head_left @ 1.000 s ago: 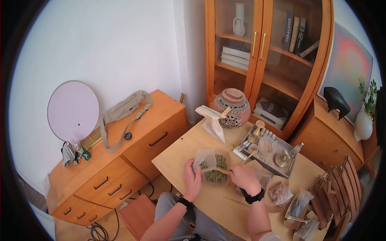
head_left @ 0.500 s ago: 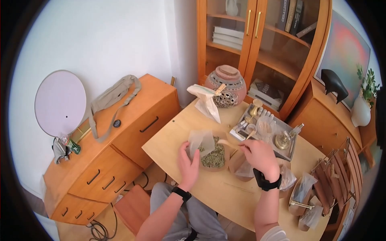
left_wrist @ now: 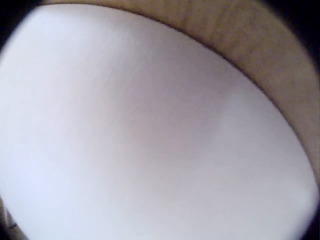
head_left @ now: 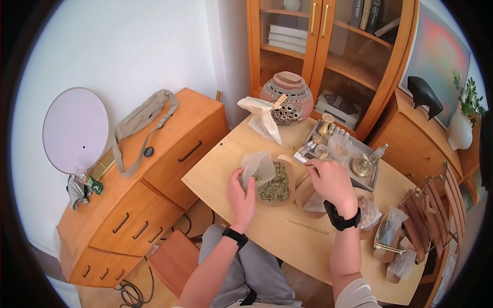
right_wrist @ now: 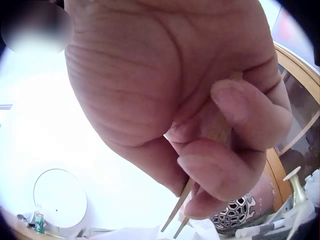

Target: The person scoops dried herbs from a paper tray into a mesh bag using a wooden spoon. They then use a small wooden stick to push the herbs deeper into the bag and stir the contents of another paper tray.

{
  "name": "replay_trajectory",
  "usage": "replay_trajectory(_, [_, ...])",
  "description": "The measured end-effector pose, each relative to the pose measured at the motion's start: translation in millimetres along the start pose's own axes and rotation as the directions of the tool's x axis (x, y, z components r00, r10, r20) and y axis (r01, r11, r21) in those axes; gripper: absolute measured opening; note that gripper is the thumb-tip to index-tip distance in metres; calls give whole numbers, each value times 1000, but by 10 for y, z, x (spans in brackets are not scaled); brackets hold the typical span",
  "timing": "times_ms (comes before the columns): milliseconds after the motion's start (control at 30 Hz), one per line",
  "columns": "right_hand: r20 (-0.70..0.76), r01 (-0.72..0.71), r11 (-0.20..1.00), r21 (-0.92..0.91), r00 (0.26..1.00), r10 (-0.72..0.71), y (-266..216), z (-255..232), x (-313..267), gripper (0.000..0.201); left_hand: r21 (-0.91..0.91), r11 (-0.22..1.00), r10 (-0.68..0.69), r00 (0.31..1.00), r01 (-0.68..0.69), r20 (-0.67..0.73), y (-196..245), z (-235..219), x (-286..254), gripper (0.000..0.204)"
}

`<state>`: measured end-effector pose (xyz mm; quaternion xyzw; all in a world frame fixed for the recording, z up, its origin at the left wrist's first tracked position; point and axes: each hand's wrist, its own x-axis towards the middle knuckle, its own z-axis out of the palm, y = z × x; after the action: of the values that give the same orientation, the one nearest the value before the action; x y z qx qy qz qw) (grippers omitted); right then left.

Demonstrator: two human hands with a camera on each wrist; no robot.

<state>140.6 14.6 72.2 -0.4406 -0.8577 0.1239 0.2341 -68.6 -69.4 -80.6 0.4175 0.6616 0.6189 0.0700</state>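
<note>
My left hand [head_left: 241, 197] is at the left side of a boat-shaped brown container [head_left: 291, 187] of dried green herbs [head_left: 275, 187], thumb and fingers holding its translucent bag [head_left: 258, 165]. The left wrist view is mostly filled by pale, blurred skin. Over the container to the right, my right hand [head_left: 334, 185] holds wooden tweezers [right_wrist: 184, 207]. Their two thin tips stand slightly apart with nothing between them, while the curled fingers cover most of the rest.
A grey tray [head_left: 371, 179] of small vessels stands beyond the right hand. More bag-lined containers [head_left: 387, 233] line the table's right side, by a brown slatted rack [head_left: 429, 215]. A pierced clay pot [head_left: 287, 97] and a clipped white bag [head_left: 264, 120] stand behind. Thin sticks [head_left: 308, 227] lie in front.
My right hand has lifted the tweezers from the herbs and moved right, toward the tray. My left hand has stayed at the bag. The head view has shifted a little.
</note>
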Motion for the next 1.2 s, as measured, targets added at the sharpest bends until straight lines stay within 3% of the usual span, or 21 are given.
replay_trajectory(167, [52,41,989,-146,998,-33,299,292,19,22,30,999,-39,999,39,-7,14,43,-21,44])
replay_trajectory(233, [69,32,987,-157,997,-21,370,385,66,22,-69,995,-75,997,75,2,1,35,-7,45])
replay_trajectory(400, [124,33,989,-144,992,-16,359,486,103,22,-36,999,-35,999,35,-8,-71,27,20,44])
replay_trajectory(467, [212,18,984,-180,977,21,293,500,107,24,-15,1000,-24,1000,24,-6,-76,25,13,43])
replay_trajectory(700, [148,116,984,-134,984,-96,305,762,94,22,-82,995,-54,998,55,18,-92,22,4,44])
replay_trajectory(900, [153,130,974,-185,983,-103,261,592,117,20,-89,995,-51,999,53,17,-85,29,20,45])
replay_trajectory(1200, [98,81,996,35,992,-84,60,69,-8,20,-3,999,-43,999,43,2,-62,42,20,45])
